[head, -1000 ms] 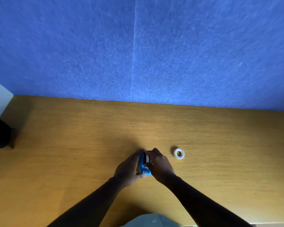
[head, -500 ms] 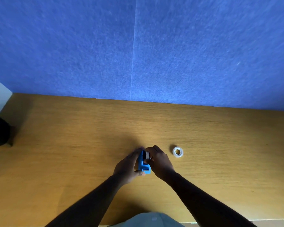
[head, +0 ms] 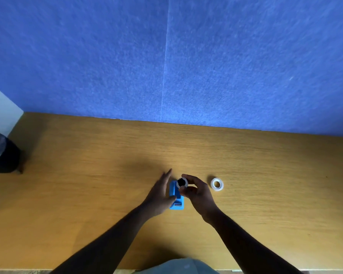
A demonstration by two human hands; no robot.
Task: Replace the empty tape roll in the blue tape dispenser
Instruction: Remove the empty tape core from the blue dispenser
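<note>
So, spent core is out, fresh roll yet to go in.
My left hand [head: 159, 195] lies flat with fingers spread, steadying the small blue plastic tape dispenser [head: 176, 195] on the wooden desk [head: 87, 175]; my right hand [head: 196, 191] pinches the empty white core ring [head: 182, 182] just above it; off right, apart, the new clear tape roll [head: 217, 184] waits untouched. Judging by this, about halfway.

A wooden desk [head: 87, 184] with visible grain filled the lower half. Behind it, at 12 o'clock, stood a blue felt partition [head: 246, 56] with one vertical seam. At 9 o'clock, a white wall [head: 0, 111] and a dark bin [head: 2, 155].
</note>
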